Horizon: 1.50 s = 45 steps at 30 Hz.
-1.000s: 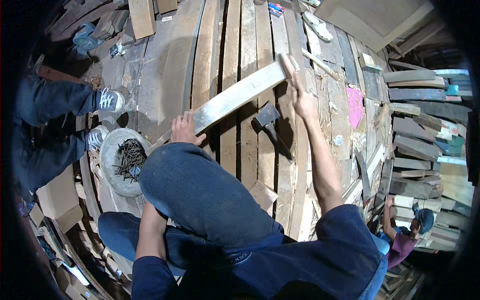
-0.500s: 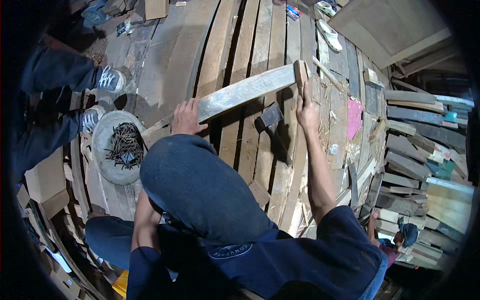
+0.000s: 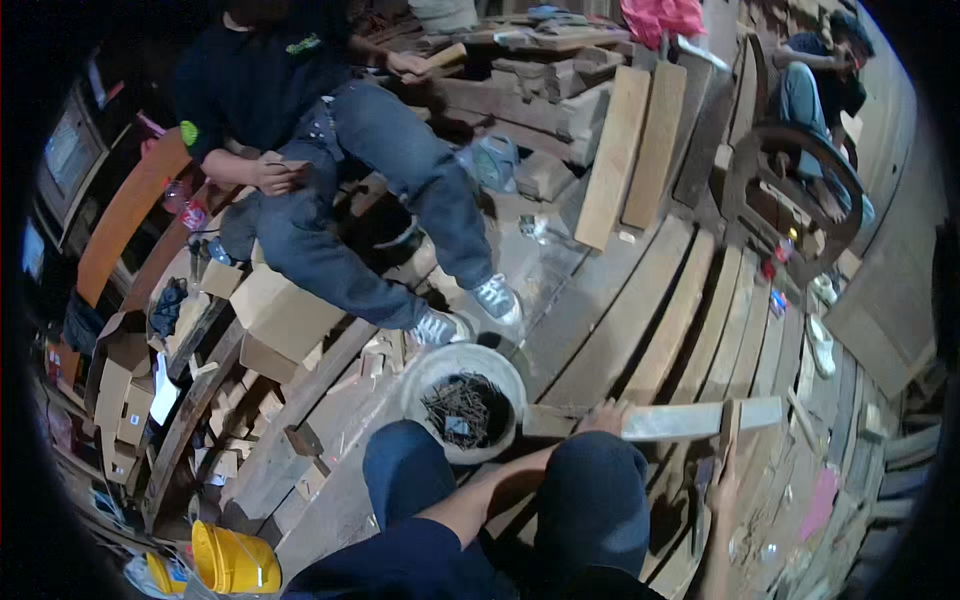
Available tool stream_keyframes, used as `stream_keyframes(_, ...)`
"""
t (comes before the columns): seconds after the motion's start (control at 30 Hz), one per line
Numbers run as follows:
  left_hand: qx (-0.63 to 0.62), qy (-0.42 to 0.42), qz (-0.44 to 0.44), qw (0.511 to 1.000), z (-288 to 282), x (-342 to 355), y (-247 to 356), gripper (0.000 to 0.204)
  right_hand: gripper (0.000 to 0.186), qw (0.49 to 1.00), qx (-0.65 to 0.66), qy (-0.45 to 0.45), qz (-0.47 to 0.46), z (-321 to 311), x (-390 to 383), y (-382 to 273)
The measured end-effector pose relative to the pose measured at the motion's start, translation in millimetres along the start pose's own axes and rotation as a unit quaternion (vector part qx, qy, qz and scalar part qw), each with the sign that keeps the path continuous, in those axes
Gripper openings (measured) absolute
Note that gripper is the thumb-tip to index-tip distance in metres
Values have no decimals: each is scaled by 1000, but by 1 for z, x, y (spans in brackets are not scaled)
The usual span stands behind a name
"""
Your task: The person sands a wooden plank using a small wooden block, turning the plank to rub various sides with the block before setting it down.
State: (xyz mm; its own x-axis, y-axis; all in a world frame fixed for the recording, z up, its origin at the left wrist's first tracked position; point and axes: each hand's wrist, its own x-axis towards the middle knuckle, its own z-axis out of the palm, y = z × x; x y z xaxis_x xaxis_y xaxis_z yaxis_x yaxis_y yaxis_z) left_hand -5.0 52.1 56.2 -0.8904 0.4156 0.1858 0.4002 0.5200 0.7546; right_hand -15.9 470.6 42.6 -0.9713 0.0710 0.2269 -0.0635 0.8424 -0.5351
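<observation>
A long pale wooden plank lies crosswise in front of my right knee. My left hand grips it, fingers curled over the plank beside the knee. In my right hand is a short wooden block, held across the plank a little in from its right end. Between my knee and right forearm lies a dark axe, partly hidden. Left of the plank stands a round grey basin holding a heap of rusty nails and a small pale packet.
Opposite me sits a person in dark clothes, shoes near the basin. Cardboard boxes and a yellow bucket stand at left. Planks lean at the back. Another person sits far right, near white shoes.
My view has swung left and up, bringing the seated person into sight. The block in my right hand has shifted from the plank's end to slightly inward. My left hand stays on the plank.
</observation>
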Motion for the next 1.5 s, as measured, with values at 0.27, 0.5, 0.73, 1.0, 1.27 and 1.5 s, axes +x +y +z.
stream_keyframes(0.27, 227, 23, -78, 970, -36, 7, -31, 81, 62, 983, -103, -115, 96, 34, 4, -141)
stream_keyframes(0.5, 224, 29, -24, 974, -19, 60, -12, 80, 68, 993, -77, 51, 75, -7, 11, -72)
stream_keyframes(0.73, 236, 11, -33, 971, -11, 60, -4, 80, 46, 984, -52, 15, 167, -14, -5, -86)
stream_keyframes(1.0, 262, 81, -5, 962, -23, 64, -37, 78, 40, 976, -191, -101, -4, 14, 23, -134)
stream_keyframes(1.27, 278, 34, -43, 959, 0, 72, -25, 76, 42, 974, -72, 42, 210, 29, 31, -67)
stream_keyframes(1.5, 294, 30, -43, 954, -11, 75, -25, 76, 47, 984, -177, -13, 26, 28, 26, -55)
